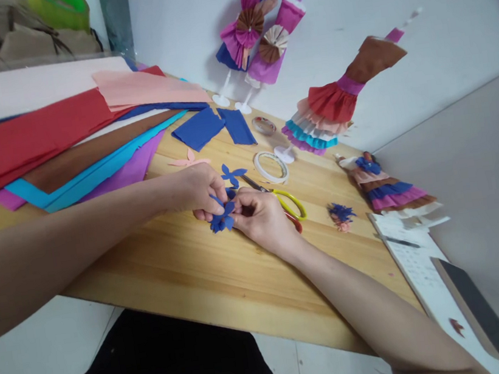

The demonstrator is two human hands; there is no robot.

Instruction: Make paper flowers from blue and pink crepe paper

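Between my hands, over the wooden table, is a blue paper flower [222,220] with several pointed petals. The fingers of my left hand [204,188] are closed on it from above. My right hand [260,215] pinches its right side, thumb and forefinger together. Just beyond the fingers lies a flat blue petal cutout [233,173]. Scissors with yellow and red handles [292,201] rest partly behind my right hand. A pink petal cutout [188,159] lies past my left wrist.
Coloured paper sheets [65,153] are heaped at the left. Tape rolls [271,167] and blue paper pieces [199,128] lie farther back. Paper-dressed mannequins [334,102] stand along the wall. To the right are a small blue-and-pink bunch [341,214], a notebook [412,254] and a dark tablet-like panel [481,310].
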